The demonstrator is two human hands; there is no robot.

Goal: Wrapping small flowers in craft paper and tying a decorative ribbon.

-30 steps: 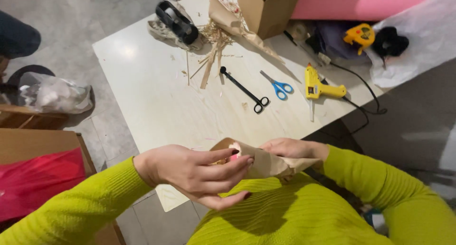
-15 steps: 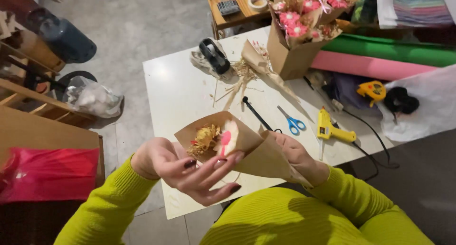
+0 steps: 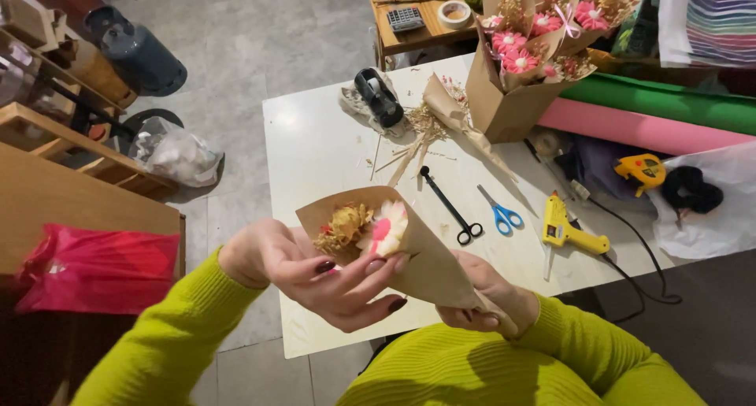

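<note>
Item: paper cone, brown, held above the near edge of the tabletop, mouth turned toward 10 o'clock, tip toward 4 o'clock. Inside the mouth sit a dried tan flower and a pink-and-white flower, side by side and touching.

Left hand: partly closed round the cone's mouth from below, fingertips on the rim at the pink-and-white flower. Right hand: closed on the cone's narrow tip, at 4 o'clock of the left hand.

Change from the frame half a second back: the cone is still gripped the same way by both hands, but the mouth now faces the camera more fully, so both flowers show more plainly. One second back the cone lay low against the body with its contents hidden; it has since been lifted and turned up. The view has swung as well, so more of the far tabletop appears.

Tabletop contents, relative to the cone: black scissors at 1 o'clock, near; blue scissors just beyond them at 2 o'clock; yellow glue gun at 3 o'clock, cord trailing off the edge. A second cone lies among straw at 12 o'clock, a black tape dispenser beside it. A cardboard box of pink bouquets stands at 1 o'clock, far. Pink roll and green roll lie past the box.
</note>
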